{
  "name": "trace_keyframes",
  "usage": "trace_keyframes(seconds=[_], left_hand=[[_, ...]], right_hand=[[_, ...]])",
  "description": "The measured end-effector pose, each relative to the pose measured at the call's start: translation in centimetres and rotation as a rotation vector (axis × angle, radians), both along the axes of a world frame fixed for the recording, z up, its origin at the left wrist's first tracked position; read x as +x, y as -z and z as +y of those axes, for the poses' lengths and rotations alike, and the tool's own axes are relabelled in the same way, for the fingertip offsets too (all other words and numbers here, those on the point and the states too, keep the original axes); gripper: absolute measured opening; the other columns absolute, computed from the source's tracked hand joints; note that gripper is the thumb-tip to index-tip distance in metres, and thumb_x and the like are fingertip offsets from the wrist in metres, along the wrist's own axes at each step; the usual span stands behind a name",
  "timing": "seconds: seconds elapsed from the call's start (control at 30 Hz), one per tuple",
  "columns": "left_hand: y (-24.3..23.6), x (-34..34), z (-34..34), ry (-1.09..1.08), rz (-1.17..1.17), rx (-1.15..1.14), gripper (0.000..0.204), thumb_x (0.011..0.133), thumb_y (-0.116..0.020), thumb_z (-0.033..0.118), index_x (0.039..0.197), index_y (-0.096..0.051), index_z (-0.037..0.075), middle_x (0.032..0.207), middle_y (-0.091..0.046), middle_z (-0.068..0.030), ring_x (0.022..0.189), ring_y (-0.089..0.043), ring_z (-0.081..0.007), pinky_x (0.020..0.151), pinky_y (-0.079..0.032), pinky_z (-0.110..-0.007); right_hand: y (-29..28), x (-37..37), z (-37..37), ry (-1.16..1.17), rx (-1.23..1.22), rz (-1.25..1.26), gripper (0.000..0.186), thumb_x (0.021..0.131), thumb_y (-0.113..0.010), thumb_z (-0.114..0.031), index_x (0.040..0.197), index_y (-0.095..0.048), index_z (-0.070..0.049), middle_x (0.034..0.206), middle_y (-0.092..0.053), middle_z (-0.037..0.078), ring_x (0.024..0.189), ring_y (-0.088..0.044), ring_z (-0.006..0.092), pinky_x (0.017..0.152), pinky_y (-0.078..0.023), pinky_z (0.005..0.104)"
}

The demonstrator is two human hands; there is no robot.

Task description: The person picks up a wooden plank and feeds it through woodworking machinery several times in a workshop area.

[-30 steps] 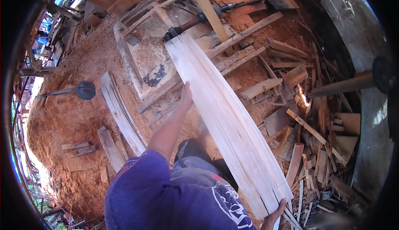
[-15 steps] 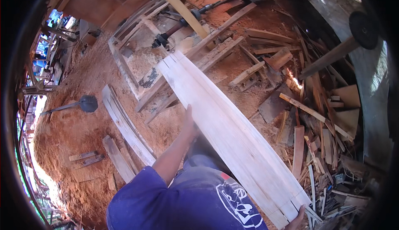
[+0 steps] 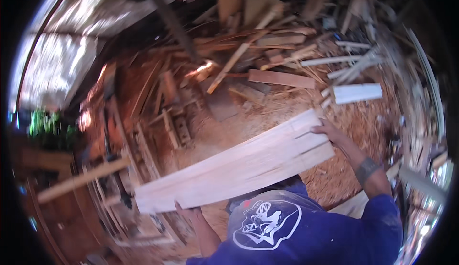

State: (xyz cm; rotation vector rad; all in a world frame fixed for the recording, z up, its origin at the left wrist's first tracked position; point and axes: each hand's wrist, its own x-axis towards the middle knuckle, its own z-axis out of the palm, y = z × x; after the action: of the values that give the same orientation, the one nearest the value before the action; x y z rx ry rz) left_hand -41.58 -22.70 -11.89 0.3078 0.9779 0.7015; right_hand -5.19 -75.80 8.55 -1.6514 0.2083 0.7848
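A long pale wooden board [image 3: 229,167] lies across in front of my body, its right end farther from me than its left. My left hand [image 3: 190,212] is closed on the near edge close to the board's left end, thumb on top and fingers mostly hidden underneath. At the right end, my right hand [image 3: 329,132] grips the board beside short slits cut into that end. A dark band [image 3: 367,169] circles my right forearm. The board is off the ground, over a floor strewn with sawdust.
Scrap planks and offcuts [image 3: 282,77] are heaped beyond the board. A short white piece of wood [image 3: 357,93] lies to the right. On the left stand a wooden frame [image 3: 146,242] and a yellowish beam [image 3: 83,180]. A dark post [image 3: 177,28] slants down at the upper left.
My view has turned to the right, toward the scrap pile. The board has swung round with me and now lies more crosswise, its right end raised in view. Both hands still hold it.
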Motion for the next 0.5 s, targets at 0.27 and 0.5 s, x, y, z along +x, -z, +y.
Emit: trace_keyframes(seconds=[0.27, 0.5], left_hand=[[-7.7, 3.9, -10.8, 0.363, 0.283, 0.100, 0.066, 0.092, -0.053, 0.049, 0.143, -0.048, 0.007, 0.143, -0.053, -0.0156, 0.131, -0.049, -0.0375, 0.111, -0.038, -0.056], [-4.3, 9.3, -30.9, 0.611, 0.323, 0.058, 0.066, 0.093, -0.054, 0.045, 0.145, -0.045, 0.006, 0.144, -0.050, -0.0173, 0.133, -0.047, -0.0369, 0.110, -0.039, -0.055]], right_hand=[[3.4, -6.9, -16.1, 0.428, 0.148, 0.388, 0.053, 0.085, -0.072, -0.030, 0.119, -0.064, 0.010, 0.108, -0.071, 0.022, 0.094, -0.072, 0.0290, 0.087, -0.055, 0.0366], [2.7, -12.5, -41.6, 0.679, 0.142, 0.507, 0.058, 0.083, -0.073, -0.034, 0.124, -0.063, 0.006, 0.114, -0.069, 0.021, 0.099, -0.070, 0.0287, 0.088, -0.055, 0.0385]])
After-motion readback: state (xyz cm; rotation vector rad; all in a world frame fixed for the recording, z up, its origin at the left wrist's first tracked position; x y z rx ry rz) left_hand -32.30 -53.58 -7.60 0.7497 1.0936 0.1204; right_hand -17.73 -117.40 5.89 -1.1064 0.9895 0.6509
